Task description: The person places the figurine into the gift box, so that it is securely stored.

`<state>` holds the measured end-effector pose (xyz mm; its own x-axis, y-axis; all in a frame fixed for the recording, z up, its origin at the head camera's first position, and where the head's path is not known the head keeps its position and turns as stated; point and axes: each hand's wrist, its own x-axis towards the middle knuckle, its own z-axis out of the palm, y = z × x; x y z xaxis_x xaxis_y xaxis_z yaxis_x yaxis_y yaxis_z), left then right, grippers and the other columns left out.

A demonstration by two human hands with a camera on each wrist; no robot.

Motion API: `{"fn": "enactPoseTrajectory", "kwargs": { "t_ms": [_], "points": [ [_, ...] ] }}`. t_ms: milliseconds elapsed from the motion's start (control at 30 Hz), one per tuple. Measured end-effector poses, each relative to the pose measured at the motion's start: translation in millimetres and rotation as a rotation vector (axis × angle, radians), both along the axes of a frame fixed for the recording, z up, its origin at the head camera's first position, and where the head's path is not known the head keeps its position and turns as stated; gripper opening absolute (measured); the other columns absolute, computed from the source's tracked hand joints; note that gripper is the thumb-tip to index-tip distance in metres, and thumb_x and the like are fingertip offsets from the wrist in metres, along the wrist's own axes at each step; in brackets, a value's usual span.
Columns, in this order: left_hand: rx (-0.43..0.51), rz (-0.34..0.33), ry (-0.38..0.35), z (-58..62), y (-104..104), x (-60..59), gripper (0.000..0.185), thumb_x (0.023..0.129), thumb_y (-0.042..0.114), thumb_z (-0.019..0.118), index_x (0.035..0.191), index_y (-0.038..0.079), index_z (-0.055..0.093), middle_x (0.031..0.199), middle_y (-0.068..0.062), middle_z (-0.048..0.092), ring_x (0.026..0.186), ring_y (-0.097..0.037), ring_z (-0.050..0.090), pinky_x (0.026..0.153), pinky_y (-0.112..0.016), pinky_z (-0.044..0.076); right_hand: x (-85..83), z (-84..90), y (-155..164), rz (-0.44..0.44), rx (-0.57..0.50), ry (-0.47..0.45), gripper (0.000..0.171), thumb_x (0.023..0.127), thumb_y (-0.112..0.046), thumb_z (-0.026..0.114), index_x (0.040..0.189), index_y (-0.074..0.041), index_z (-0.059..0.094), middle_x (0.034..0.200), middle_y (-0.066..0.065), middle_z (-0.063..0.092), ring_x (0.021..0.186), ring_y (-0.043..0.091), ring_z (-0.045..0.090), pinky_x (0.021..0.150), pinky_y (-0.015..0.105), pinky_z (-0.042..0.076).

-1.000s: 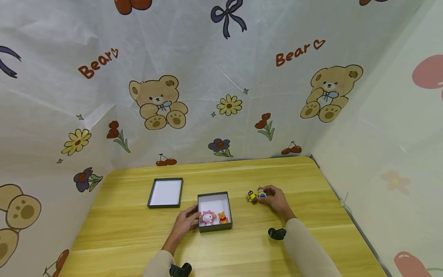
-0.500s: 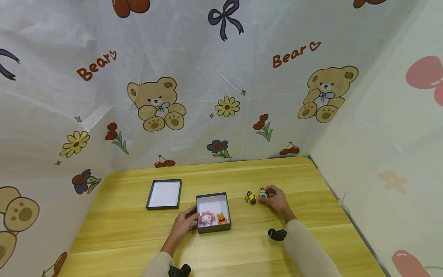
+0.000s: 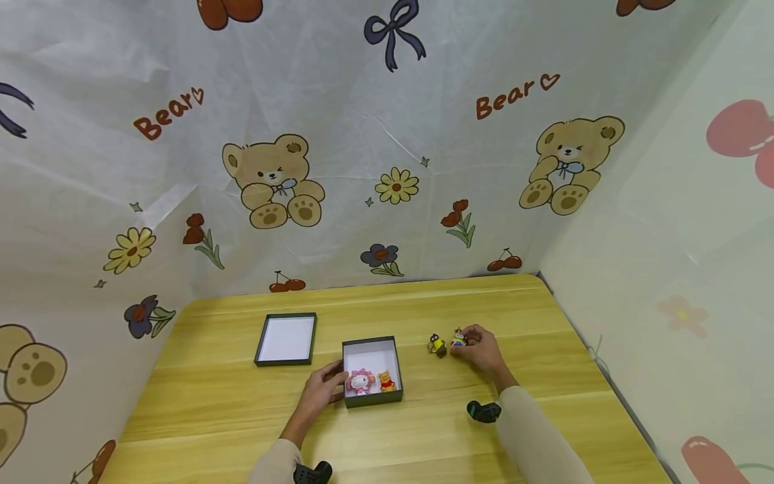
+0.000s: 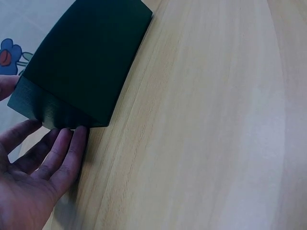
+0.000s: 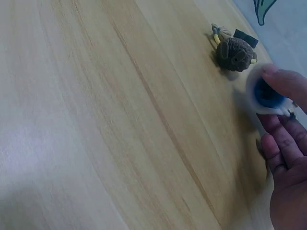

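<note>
A dark green open box (image 3: 373, 399) with a white inside stands on the table. In it are a pink-and-white figurine (image 3: 361, 381) and a yellow bear figurine in a red shirt (image 3: 387, 382). My left hand (image 3: 320, 390) holds the box by its left side, thumb at the rim and fingertips at the outer wall (image 4: 57, 110). My right hand (image 3: 484, 349) pinches a small figurine with blue on it (image 3: 458, 339) between thumb and fingers; its blue, round end (image 5: 268, 93) looks blurred in the right wrist view. Just left of it stands a yellow-and-dark figurine (image 3: 437, 345).
A matching shallow lid (image 3: 285, 339), white inside up, lies on the wooden table (image 3: 423, 430) behind and left of the box. A wall sheet printed with bears (image 3: 278, 181) hangs along the table's back edge, and a pale wall (image 3: 665, 269) runs along the right.
The figurine in my right hand has shifted and tilted slightly. My left hand keeps its hold on the box. The head view has drifted a little.
</note>
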<state>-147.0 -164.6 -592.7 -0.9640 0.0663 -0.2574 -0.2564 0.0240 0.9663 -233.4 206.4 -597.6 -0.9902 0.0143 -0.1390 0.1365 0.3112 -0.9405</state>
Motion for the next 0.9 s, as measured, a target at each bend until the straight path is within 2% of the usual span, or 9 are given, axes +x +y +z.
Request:
{"fn": "enactPoseTrajectory", "kwargs": {
  "t_ms": [100, 200, 333, 467, 667, 900],
  "points": [
    [0.004, -0.006, -0.003, 6.6, 1, 1.3, 0.052, 0.098, 0.013, 0.055, 0.138, -0.015, 0.039, 0.136, -0.034, 0.045, 0.115, -0.034, 0.054, 0.085, -0.041, 0.056, 1.2, 2.0, -2, 0.020, -0.078, 0.004, 0.041, 0.077, 0.003, 0.077, 0.111, 0.005, 0.053, 0.117, 0.023, 0.060, 0.092, 0.019, 0.061, 0.071, 0.022, 0.053],
    [0.006, -0.013, -0.003, 18.8, 1, 4.9, 0.051, 0.097, 0.010, 0.055, 0.137, -0.016, 0.039, 0.135, -0.035, 0.045, 0.115, -0.035, 0.055, 0.085, -0.041, 0.056, 1.8, 4.0, -3, 0.038, -0.140, 0.002, 0.049, 0.079, 0.006, 0.074, 0.121, 0.006, 0.050, 0.116, 0.027, 0.060, 0.090, 0.018, 0.062, 0.070, 0.023, 0.055],
    [0.022, -0.023, 0.002, 32.7, 2, 9.8, 0.051, 0.097, 0.009, 0.054, 0.137, -0.018, 0.038, 0.134, -0.036, 0.045, 0.113, -0.034, 0.055, 0.085, -0.041, 0.056, 2.1, 7.8, -4, 0.057, -0.131, 0.001, 0.057, 0.080, 0.002, 0.075, 0.130, 0.003, 0.049, 0.111, 0.024, 0.061, 0.087, 0.017, 0.061, 0.068, 0.023, 0.054],
    [0.030, -0.025, 0.006, 35.4, 2, 11.1, 0.051, 0.097, 0.009, 0.054, 0.137, -0.018, 0.037, 0.134, -0.036, 0.045, 0.112, -0.033, 0.056, 0.084, -0.040, 0.056, 4.6, 20.2, -5, 0.063, -0.111, -0.008, 0.056, 0.080, 0.000, 0.076, 0.131, 0.002, 0.054, 0.108, 0.019, 0.060, 0.089, 0.019, 0.058, 0.068, 0.023, 0.053],
    [0.034, -0.020, -0.002, 34.1, 3, 10.3, 0.050, 0.097, 0.008, 0.054, 0.137, -0.018, 0.038, 0.134, -0.036, 0.046, 0.112, -0.032, 0.057, 0.085, -0.041, 0.056, 13.0, 43.3, -13, 0.096, -0.088, 0.008, 0.051, 0.082, 0.000, 0.074, 0.129, 0.004, 0.055, 0.115, 0.024, 0.056, 0.092, 0.020, 0.056, 0.071, 0.021, 0.051],
    [0.023, -0.019, -0.001, 37.5, 4, 12.6, 0.051, 0.097, 0.009, 0.055, 0.137, -0.017, 0.039, 0.133, -0.036, 0.047, 0.110, -0.031, 0.057, 0.086, -0.041, 0.055, 14.2, 48.5, -20, 0.122, -0.142, 0.033, 0.051, 0.081, 0.006, 0.072, 0.129, 0.006, 0.054, 0.115, 0.029, 0.054, 0.086, 0.017, 0.056, 0.072, 0.030, 0.055]
  ]
}}
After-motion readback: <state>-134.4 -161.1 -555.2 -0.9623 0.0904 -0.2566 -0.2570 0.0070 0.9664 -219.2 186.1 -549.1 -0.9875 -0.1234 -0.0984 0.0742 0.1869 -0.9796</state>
